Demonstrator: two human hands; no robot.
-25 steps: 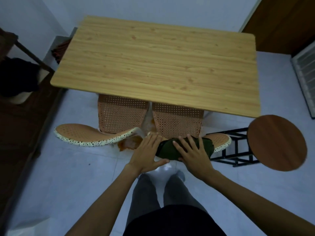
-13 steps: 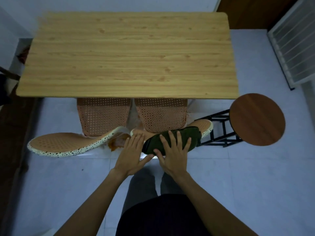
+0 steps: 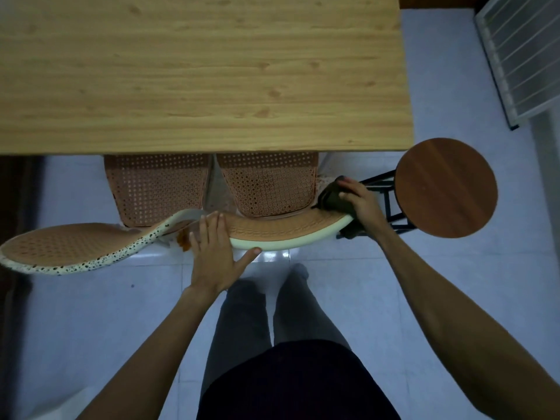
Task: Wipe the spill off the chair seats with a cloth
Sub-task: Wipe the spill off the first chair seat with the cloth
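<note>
Two woven orange chairs stand side by side, tucked under the wooden table. The right chair's seat (image 3: 269, 184) has a cream backrest (image 3: 288, 230) curving in front of me. My right hand (image 3: 359, 201) grips a dark green cloth (image 3: 331, 198) at the seat's right edge, beside the backrest's end. My left hand (image 3: 216, 250) lies flat on the left end of that backrest, fingers spread, thumb under the rim. An orange spill stain (image 3: 183, 241) shows just left of my left hand, between the chairs. The left chair's seat (image 3: 157, 184) and speckled backrest (image 3: 72, 248) are untouched.
The wooden table (image 3: 200, 71) covers the far half of both seats. A round wooden stool (image 3: 445, 187) on a black frame stands close to the right of my right hand. A white slatted panel (image 3: 521, 53) leans at the far right. My legs stand on the tiled floor.
My right hand has carried the cloth from the top of the backrest to the right edge of the seat. My left hand stays on the backrest. The view has moved closer.
</note>
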